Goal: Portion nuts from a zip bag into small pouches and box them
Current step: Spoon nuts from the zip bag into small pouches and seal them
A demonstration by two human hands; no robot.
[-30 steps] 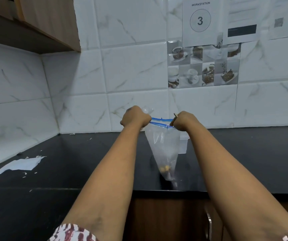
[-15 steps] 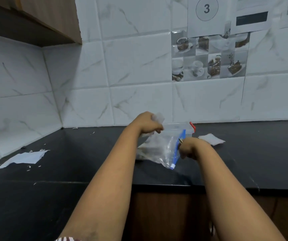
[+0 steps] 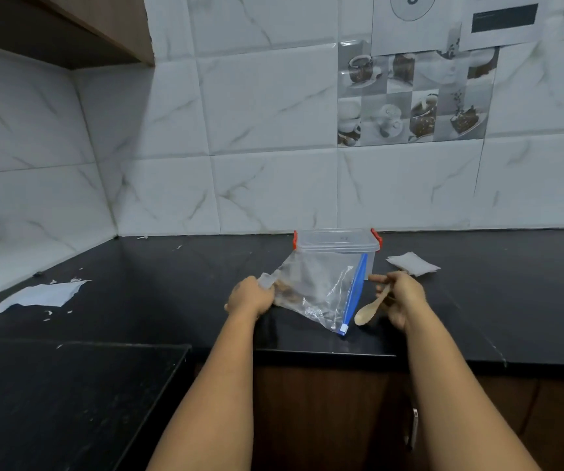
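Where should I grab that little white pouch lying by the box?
Pinch the pouch by its near edge, coming down from above on the right. It lies flat on the counter, so there is nothing to wrap fingers round. The right hand is nearest but already holds the spoon.

Both bare forearms reach forward from the bottom edge, roughly parallel. The left hand (image 3: 251, 297) is knuckles-up, its fingers curled round a bunched corner of the zip bag (image 3: 321, 290). The right hand (image 3: 401, 297) is well apart from it, holding a wooden spoon (image 3: 370, 309), index finger extended forward.
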